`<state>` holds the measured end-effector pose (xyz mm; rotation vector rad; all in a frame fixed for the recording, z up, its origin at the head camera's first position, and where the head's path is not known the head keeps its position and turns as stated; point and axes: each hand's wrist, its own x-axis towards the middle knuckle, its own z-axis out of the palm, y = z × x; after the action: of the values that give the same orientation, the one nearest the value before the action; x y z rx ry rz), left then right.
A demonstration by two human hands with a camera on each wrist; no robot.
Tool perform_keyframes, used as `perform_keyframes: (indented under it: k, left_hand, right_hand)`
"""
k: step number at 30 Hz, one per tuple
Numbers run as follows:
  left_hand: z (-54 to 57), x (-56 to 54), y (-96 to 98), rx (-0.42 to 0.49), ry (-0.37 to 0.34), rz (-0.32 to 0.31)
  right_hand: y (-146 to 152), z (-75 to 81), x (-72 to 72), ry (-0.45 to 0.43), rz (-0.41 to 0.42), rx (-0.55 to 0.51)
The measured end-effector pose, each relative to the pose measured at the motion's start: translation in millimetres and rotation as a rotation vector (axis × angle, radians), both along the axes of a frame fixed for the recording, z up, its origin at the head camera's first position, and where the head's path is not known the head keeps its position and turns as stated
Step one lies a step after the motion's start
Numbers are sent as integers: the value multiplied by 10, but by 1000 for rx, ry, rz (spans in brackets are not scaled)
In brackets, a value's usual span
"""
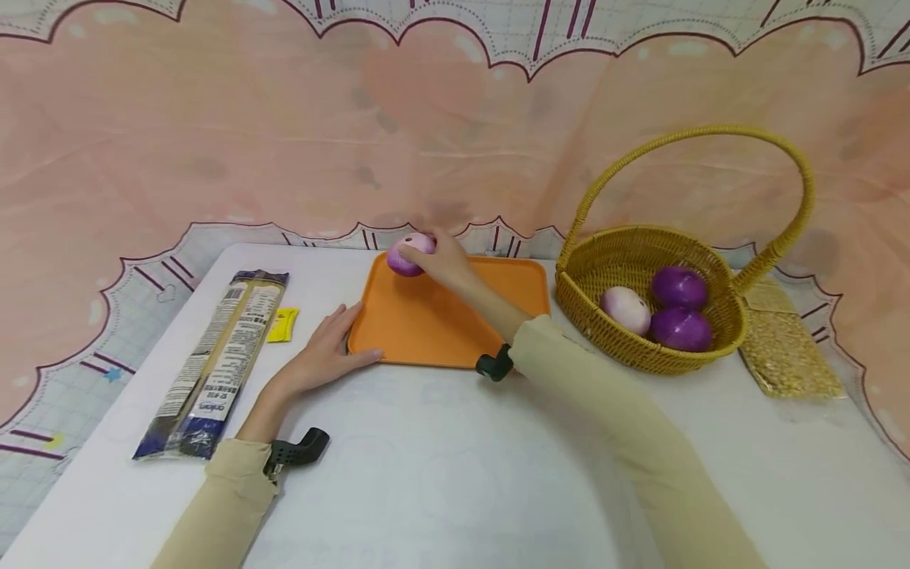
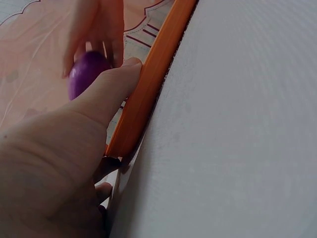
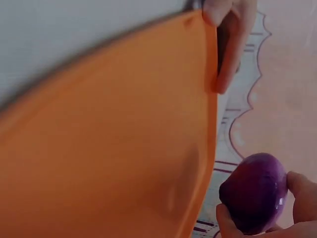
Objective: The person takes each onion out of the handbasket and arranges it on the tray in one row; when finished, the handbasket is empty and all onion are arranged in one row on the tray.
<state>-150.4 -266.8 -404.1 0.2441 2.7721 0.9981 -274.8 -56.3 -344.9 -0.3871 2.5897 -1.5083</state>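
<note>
My right hand [image 1: 446, 257] grips a purple onion [image 1: 410, 254] above the far left part of an orange tray [image 1: 441, 332]. In the right wrist view, thumb and fingers hold the onion [image 3: 257, 191] by its sides, apart from the tray surface. My left hand [image 1: 330, 348] rests at the tray's near left corner, its fingers stretched along the left edge and its thumb against the front rim. The left wrist view has that thumb touching the orange rim [image 2: 143, 99]; the other fingers are partly hidden.
Right of the tray stands a yellow woven basket [image 1: 590, 312] with a tall handle, holding several onions [image 1: 680, 328]. Behind it on the right lies a bag of grains [image 1: 789, 348]. On the left are a long noodle-like package [image 1: 213, 363] and a small yellow packet [image 1: 283, 325]. A patterned cloth backs the table.
</note>
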Motion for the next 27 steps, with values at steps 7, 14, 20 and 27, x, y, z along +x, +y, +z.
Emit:
perform_keyframes:
  k: [7,14,20,27]
  left_hand:
    - [-16,-15,9,0,2,-3]
    - [-6,-7,10,1,-14,11]
    - [-8,-18,9,-2,-11,7]
    - [-15,-8,14,8,-2,4]
  right_hand:
    - [-227,-89,-158,-12,10,10]
    - [-319,-149,-209,-1,6,47]
    - [-355,-147,-218,0,0,67]
    - [-390,-180,-225,-7,13,63]
